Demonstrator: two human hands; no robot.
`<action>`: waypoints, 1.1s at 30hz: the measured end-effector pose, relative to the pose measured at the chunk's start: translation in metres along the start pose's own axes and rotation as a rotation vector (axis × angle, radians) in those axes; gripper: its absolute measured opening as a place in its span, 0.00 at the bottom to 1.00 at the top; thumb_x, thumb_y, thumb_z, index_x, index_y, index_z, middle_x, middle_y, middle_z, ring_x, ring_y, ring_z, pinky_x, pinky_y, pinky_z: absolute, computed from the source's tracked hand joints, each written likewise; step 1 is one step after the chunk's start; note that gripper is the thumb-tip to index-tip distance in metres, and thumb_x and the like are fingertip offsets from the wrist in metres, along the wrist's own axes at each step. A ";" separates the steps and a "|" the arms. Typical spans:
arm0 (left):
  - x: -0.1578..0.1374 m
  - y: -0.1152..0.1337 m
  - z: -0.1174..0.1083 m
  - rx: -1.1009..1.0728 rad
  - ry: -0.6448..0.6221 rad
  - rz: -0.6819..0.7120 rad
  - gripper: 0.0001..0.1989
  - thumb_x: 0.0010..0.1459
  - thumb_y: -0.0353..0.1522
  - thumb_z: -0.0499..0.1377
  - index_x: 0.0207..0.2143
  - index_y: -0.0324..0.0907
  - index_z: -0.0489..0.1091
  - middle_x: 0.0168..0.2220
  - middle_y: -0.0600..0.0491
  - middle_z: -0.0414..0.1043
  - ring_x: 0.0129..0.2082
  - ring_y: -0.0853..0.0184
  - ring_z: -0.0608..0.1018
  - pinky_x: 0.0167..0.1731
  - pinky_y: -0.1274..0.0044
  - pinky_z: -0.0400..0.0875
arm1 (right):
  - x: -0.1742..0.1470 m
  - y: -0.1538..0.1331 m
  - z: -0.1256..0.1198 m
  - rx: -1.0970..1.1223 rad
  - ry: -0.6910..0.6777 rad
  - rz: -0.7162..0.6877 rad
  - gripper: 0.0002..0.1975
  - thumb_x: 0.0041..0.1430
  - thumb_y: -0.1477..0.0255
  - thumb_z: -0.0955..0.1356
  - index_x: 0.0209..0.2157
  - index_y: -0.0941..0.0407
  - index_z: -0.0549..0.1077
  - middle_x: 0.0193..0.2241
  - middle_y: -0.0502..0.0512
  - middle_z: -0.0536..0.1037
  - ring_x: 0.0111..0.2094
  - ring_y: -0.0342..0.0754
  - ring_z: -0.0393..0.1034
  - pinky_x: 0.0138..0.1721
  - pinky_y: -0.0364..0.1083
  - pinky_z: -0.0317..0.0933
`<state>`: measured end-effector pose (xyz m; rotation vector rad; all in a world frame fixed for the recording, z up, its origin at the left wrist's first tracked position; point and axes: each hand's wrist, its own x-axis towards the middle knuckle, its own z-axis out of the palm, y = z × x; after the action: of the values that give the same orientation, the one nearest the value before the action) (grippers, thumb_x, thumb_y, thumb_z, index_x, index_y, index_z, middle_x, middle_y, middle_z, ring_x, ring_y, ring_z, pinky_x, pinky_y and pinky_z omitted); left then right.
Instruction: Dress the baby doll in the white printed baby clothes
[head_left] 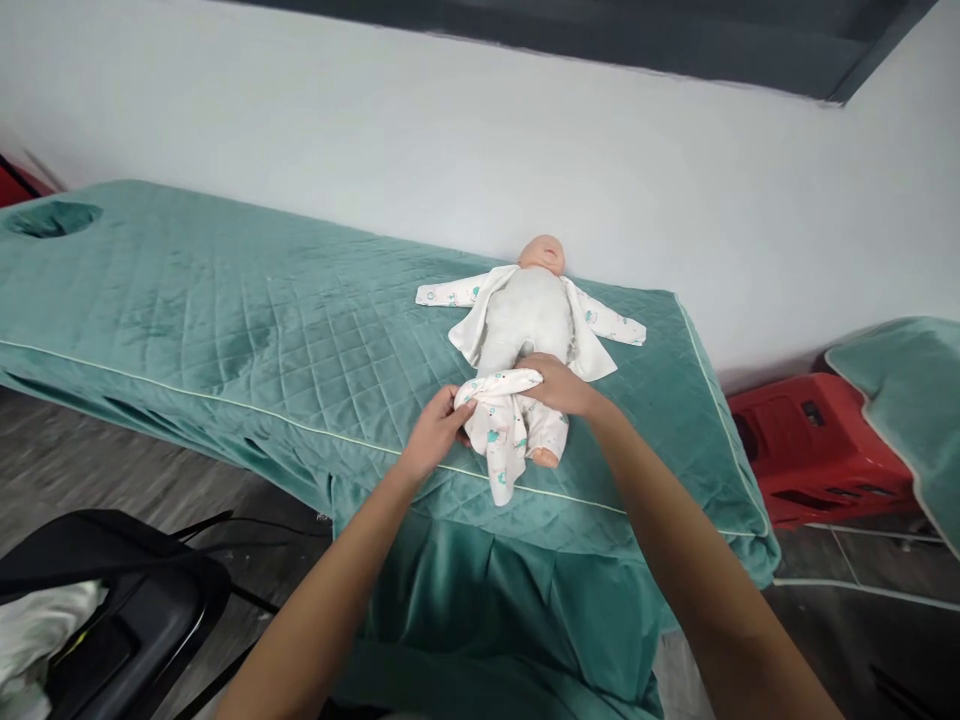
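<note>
A baby doll [529, 305] lies on its back on the green quilted bed, its head toward the wall. An open white jacket [611, 322] with printed sleeves spreads out under its cloth body. Printed baby pants [501, 430] are bunched around the doll's lower legs, and one foot shows at a cuff. My left hand [439, 430] pinches the pants at their left edge. At the waistband, my right hand [555, 383] is closed on the cloth, with its fingertips partly hidden by the fabric and the doll's leg.
The green bed [225, 290] runs along a white wall and has a face hole [52, 218] at its far left. On the floor at left stands a black chair [142, 600] with white cloth on it. A red plastic stool [821, 445] sits beyond the bed's right end.
</note>
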<state>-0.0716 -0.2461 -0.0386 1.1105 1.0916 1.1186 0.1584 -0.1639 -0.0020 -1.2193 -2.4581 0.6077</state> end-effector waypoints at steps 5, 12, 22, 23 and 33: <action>0.026 -0.004 -0.013 0.091 -0.008 0.081 0.17 0.56 0.46 0.64 0.35 0.42 0.69 0.26 0.57 0.69 0.26 0.69 0.69 0.26 0.79 0.62 | 0.001 -0.001 0.000 0.077 0.009 -0.008 0.12 0.62 0.61 0.69 0.37 0.57 0.76 0.37 0.55 0.79 0.41 0.50 0.71 0.47 0.48 0.59; 0.067 -0.001 -0.016 0.282 0.032 0.246 0.11 0.59 0.40 0.61 0.38 0.42 0.71 0.32 0.55 0.71 0.33 0.66 0.70 0.35 0.77 0.63 | -0.001 -0.015 -0.007 0.158 -0.031 0.104 0.14 0.58 0.60 0.70 0.38 0.56 0.76 0.33 0.52 0.78 0.36 0.49 0.69 0.40 0.47 0.61; 0.128 -0.002 -0.014 1.020 0.052 0.641 0.11 0.65 0.31 0.52 0.47 0.45 0.70 0.45 0.49 0.75 0.47 0.60 0.76 0.46 0.72 0.70 | 0.008 -0.020 -0.007 0.138 0.081 0.264 0.08 0.59 0.66 0.68 0.38 0.54 0.74 0.36 0.51 0.79 0.38 0.51 0.71 0.39 0.46 0.59; 0.133 -0.001 -0.014 1.079 0.048 0.700 0.10 0.66 0.31 0.52 0.47 0.44 0.70 0.44 0.48 0.76 0.47 0.59 0.76 0.46 0.71 0.70 | 0.009 -0.020 -0.007 0.136 0.103 0.277 0.07 0.58 0.67 0.67 0.36 0.55 0.73 0.34 0.50 0.79 0.37 0.50 0.71 0.38 0.45 0.59; 0.152 0.001 -0.012 1.111 0.044 0.777 0.11 0.64 0.29 0.52 0.46 0.42 0.71 0.42 0.47 0.76 0.45 0.59 0.76 0.47 0.70 0.69 | 0.015 -0.011 -0.003 0.243 0.276 0.362 0.06 0.56 0.67 0.68 0.32 0.54 0.68 0.28 0.47 0.72 0.33 0.47 0.65 0.35 0.45 0.55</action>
<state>-0.0672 -0.0944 -0.0515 2.5455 1.3922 1.0792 0.1437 -0.1570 0.0077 -1.5403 -1.8915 0.7497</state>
